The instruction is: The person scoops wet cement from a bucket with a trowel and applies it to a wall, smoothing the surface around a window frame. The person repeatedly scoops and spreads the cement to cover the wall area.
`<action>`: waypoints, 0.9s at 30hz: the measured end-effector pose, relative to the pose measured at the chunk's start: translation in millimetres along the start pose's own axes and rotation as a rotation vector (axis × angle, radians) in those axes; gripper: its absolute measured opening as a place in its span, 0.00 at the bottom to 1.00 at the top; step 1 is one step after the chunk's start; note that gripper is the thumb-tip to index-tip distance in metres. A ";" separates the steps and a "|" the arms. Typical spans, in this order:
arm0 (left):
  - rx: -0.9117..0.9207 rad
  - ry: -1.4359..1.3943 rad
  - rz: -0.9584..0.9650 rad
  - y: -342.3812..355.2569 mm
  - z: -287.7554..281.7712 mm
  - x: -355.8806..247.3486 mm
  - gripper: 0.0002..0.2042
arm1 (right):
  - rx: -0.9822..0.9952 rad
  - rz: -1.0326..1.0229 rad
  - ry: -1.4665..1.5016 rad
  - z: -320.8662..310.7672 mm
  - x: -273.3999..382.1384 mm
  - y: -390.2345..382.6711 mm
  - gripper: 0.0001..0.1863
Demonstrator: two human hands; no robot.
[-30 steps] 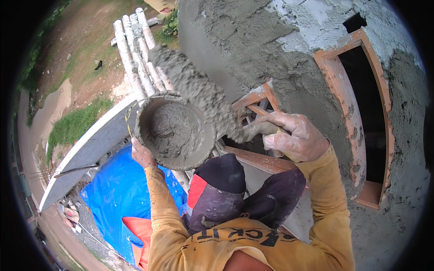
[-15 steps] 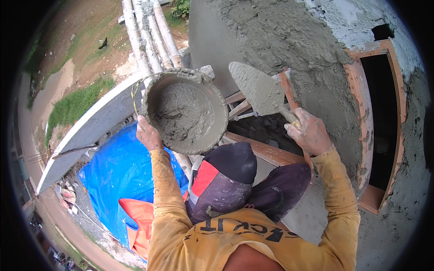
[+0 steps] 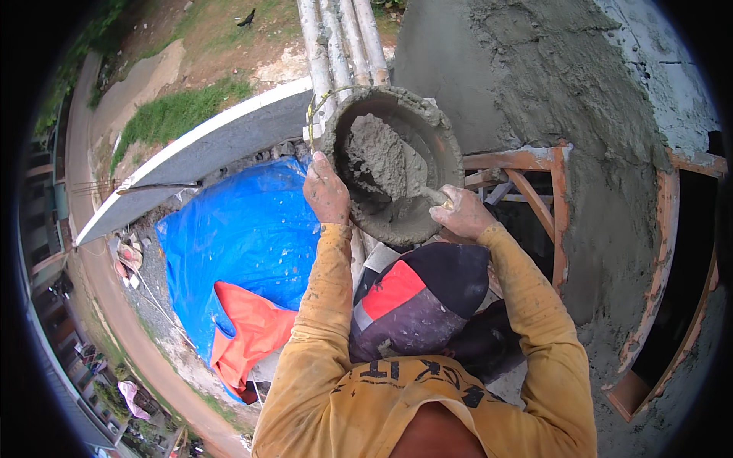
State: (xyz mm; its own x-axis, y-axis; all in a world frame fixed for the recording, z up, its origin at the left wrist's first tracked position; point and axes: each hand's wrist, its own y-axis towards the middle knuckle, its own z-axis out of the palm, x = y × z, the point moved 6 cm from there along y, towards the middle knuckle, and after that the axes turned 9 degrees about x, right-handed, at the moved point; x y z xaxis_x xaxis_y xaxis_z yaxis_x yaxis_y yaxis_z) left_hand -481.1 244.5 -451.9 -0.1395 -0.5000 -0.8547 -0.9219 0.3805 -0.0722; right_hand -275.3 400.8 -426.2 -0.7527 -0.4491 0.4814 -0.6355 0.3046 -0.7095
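The left hand [image 3: 327, 191] was closed on the near left rim of a round mortar pan [image 3: 393, 164], its fingers curled over the edge and the pan held up in front of the person, tilted so that its open mouth faced the camera. The pan's outside was crusted with dried cement, and a thin wire handle [image 3: 314, 107] arched off its upper left rim. Inside lay a mound of wet grey mortar [image 3: 382, 156], heaped toward the upper left of the bowl.

The right hand [image 3: 462, 214] was at the pan's lower right rim, clenched around the handle of a trowel [image 3: 434, 195] whose blade reached into the mortar; most of the blade was buried or hidden, so its shape could not be told. Both forearms wore mud-stained yellow sleeves [image 3: 324, 305].

Just right of the pan stood a freshly plastered grey wall [image 3: 580, 114], rough and wet-looking, with an orange-painted wooden window frame [image 3: 557, 198] set into it and a 2nd frame further right. Behind the pan, several pale bamboo poles [image 3: 343, 38] ran upward. Well below, on the ground, lay a blue tarpaulin [image 3: 237, 237] with an orange sheet [image 3: 248, 332] touching its lower edge, beside a low white boundary wall [image 3: 191, 153] and a patch of grass.
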 end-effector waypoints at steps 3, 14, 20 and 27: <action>-0.019 -0.038 -0.078 10.6 -7.9 23.4 0.23 | -0.009 0.000 -0.020 -12.6 -4.7 -5.9 0.25; -0.066 -0.136 -0.030 10.0 -9.6 47.2 0.23 | 0.069 -0.234 0.950 -102.4 2.0 16.7 0.16; -0.057 -0.148 -0.105 4.1 -13.2 31.0 0.23 | -0.593 -0.011 0.647 -180.2 -43.1 -92.8 0.16; 0.008 -0.077 -0.072 4.9 -9.5 19.1 0.22 | -0.376 -0.029 -0.396 -110.3 -8.6 -76.6 0.19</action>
State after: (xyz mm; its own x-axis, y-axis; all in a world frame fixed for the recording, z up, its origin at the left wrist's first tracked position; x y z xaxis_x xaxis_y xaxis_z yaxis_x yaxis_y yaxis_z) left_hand -491.8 229.3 -463.7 -0.0443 -0.4651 -0.8842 -0.9256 0.3521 -0.1389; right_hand -239.1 474.0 -319.3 -0.6575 -0.7218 0.2162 -0.7276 0.5337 -0.4309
